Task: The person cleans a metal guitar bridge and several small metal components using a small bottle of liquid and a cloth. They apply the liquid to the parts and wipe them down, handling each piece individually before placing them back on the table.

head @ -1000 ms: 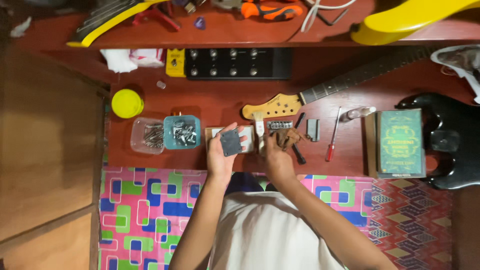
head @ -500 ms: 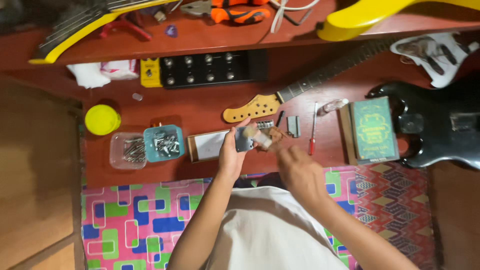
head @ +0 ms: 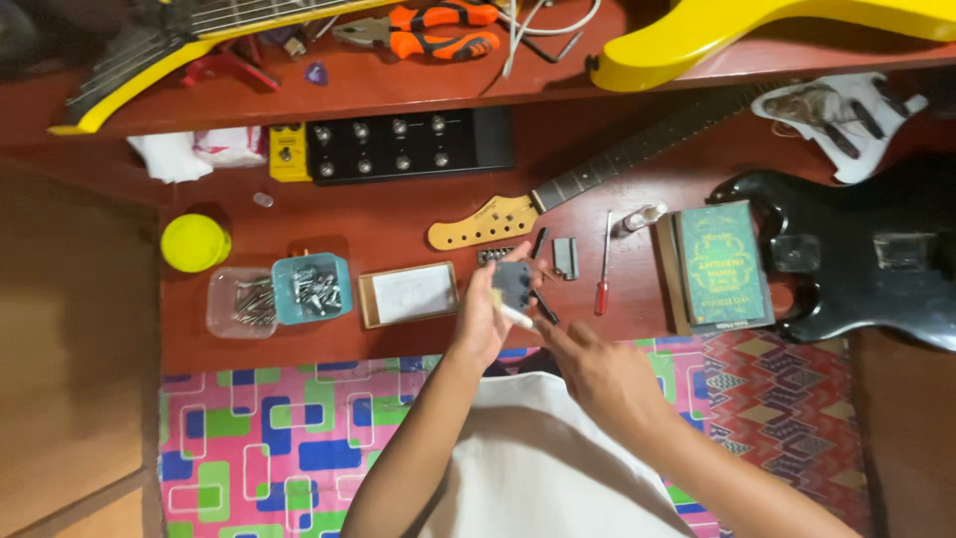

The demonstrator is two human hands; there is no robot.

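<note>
Left hand [head: 485,321]: we find its grip closed on a small dark grey square plate [head: 513,283], held upright above the front edge of the bench [head: 388,224], thumb and fingers on its edges
Right hand [head: 596,371]: we see it just right of and below the left hand, fingers extended toward the plate; its grip appears to pinch a thin white stick [head: 515,316] whose tip touches the plate's lower edge, though we cannot tell the hold for certain
Plate position: between the wooden tray [head: 409,294] and the red-handled screwdriver [head: 603,269], in front of the guitar headstock [head: 481,223]
Left of the hands: wooden tray with a white insert; beside it a blue tub of metal parts [head: 312,288] and a clear tub [head: 240,303]; a yellow round lid [head: 193,242] farther back
Right of the hands: small grey block [head: 566,258], screwdriver, green book [head: 719,263], black guitar body [head: 876,249]
Rear: black pedal unit with knobs [head: 408,144]; orange pliers [head: 438,30] on the shelf above
Foreground: patterned pink mat [head: 259,438] below the bench edge
</note>
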